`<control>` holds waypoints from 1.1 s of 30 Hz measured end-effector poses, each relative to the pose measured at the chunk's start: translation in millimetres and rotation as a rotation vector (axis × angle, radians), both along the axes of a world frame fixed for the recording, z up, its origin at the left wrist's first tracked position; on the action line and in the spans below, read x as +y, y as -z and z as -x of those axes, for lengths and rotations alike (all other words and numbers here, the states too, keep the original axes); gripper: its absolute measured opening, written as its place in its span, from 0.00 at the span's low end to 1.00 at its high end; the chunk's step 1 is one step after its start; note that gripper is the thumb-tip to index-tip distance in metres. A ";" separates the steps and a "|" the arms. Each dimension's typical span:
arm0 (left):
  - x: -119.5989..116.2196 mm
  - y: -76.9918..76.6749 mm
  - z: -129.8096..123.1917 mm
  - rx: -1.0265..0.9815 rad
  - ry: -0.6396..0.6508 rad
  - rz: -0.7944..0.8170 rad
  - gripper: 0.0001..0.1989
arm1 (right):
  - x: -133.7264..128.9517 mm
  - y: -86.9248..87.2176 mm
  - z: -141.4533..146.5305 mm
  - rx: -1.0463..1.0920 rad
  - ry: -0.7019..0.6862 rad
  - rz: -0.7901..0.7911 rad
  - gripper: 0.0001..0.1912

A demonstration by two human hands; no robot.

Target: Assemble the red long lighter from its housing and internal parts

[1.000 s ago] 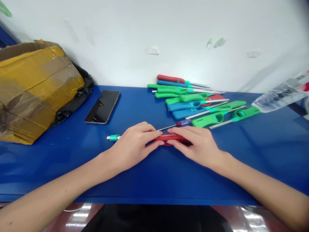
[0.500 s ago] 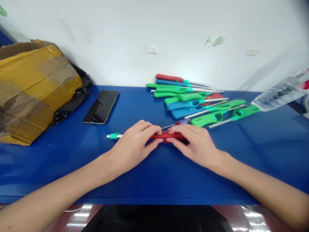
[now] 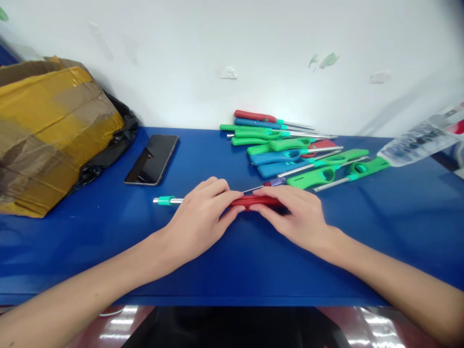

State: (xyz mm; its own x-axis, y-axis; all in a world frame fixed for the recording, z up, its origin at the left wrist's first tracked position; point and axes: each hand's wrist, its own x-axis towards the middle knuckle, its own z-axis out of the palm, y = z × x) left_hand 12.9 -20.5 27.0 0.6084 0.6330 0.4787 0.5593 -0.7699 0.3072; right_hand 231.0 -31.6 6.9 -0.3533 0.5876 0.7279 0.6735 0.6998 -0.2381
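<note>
A red long-neck lighter (image 3: 250,200) lies across in front of me, its metal tube with a turquoise collar pointing left. My left hand (image 3: 206,217) is closed on the tube end of its red body, thumb and forefinger pinching it. My right hand (image 3: 293,212) pinches the body's other end, covering much of it. Just behind the lighter rests a screwdriver (image 3: 274,182) with a clear purple-red handle; its thin shaft runs left toward my left fingers. The underside of the lighter is hidden by my hands.
Several green, blue and red lighters (image 3: 311,178) lie piled behind my right hand. A black phone (image 3: 152,159) lies at left, beside a taped cardboard box (image 3: 54,130) on black plastic. At right is a clear plastic bag (image 3: 416,140). A white wall (image 3: 181,63) bounds the blue table (image 3: 232,270).
The lighter's tube has shifted slightly left and up, and its red body now looks more closed and turned. Both hands keep their pinch, with the right moved a little rightward.
</note>
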 end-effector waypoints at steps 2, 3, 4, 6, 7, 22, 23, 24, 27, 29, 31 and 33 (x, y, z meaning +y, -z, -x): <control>0.3 -1.0 0.1 0.000 0.006 -0.022 0.08 | 0.3 0.4 0.8 -0.003 0.006 -0.038 0.06; 0.5 -1.3 0.1 0.003 0.011 -0.039 0.08 | 0.4 0.1 1.2 -0.004 0.000 -0.050 0.06; 0.6 -1.4 0.1 0.008 0.017 -0.059 0.08 | 0.4 -0.5 1.7 -0.001 -0.010 -0.052 0.05; 0.5 -1.3 -0.1 0.023 0.024 -0.109 0.08 | -0.1 -2.8 2.8 0.007 -0.024 -0.021 0.04; 0.2 -1.2 -0.4 0.032 0.024 -0.134 0.08 | -0.5 -4.1 3.2 0.008 -0.027 0.002 0.04; 5.8 0.3 4.2 0.181 -0.001 -0.129 0.12 | 0.9 -0.3 -1.9 -0.132 -0.044 -0.041 0.05; 6.2 -0.1 4.4 0.200 0.000 -0.134 0.13 | 1.4 0.4 -2.3 -0.130 -0.044 -0.044 0.05; 6.4 -0.5 4.5 0.212 0.003 -0.143 0.13 | 1.9 0.9 -2.6 -0.127 -0.046 -0.038 0.06; 6.4 -1.0 4.6 0.223 0.013 -0.164 0.13 | 2.9 1.2 -3.3 -0.113 -0.061 -0.001 0.07; 6.2 -0.3 4.7 0.208 0.018 -0.162 0.13 | 3.3 0.3 -3.1 -0.113 -0.094 -0.003 0.07; 6.0 0.9 4.9 0.184 0.020 -0.142 0.13 | 3.7 -0.9 -2.4 -0.129 -0.132 -0.028 0.08; 5.7 2.2 4.9 0.170 0.021 -0.101 0.14 | 3.8 -1.6 -1.2 -0.148 -0.158 -0.038 0.09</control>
